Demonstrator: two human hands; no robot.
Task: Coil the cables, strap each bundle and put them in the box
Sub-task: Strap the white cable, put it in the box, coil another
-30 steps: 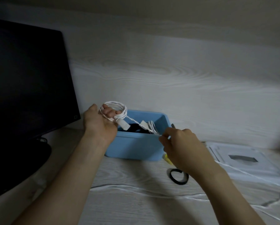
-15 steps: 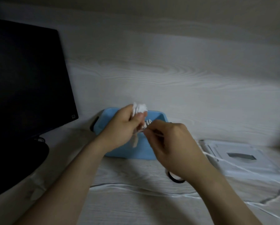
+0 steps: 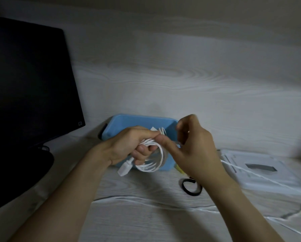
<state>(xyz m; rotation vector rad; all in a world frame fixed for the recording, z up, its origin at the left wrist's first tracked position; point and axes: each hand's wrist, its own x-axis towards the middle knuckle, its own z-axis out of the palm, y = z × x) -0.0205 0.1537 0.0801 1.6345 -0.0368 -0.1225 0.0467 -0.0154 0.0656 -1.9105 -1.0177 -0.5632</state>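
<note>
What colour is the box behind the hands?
Light blue. The box shows only in the head view, partly hidden by both hands and the white cable coil.

Dim room, light's pretty weak. Pale woodgrain desk (image 3: 146, 222) runs up into a matching woodgrain wall panel (image 3: 181, 81). Big dark monitor (image 3: 29, 84) on the left, screen off, on its black base (image 3: 15, 177).

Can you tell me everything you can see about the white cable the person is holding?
The white cable is thin and looks plastic-coated. Most of it is wound into a round coil of several loops. The left hand grips the coil in front of the blue box, above the table. A white plug hangs from the coil's lower left. The right hand pinches the loose end, which trails off right across the white sheet. No strap is on it yet.
</note>
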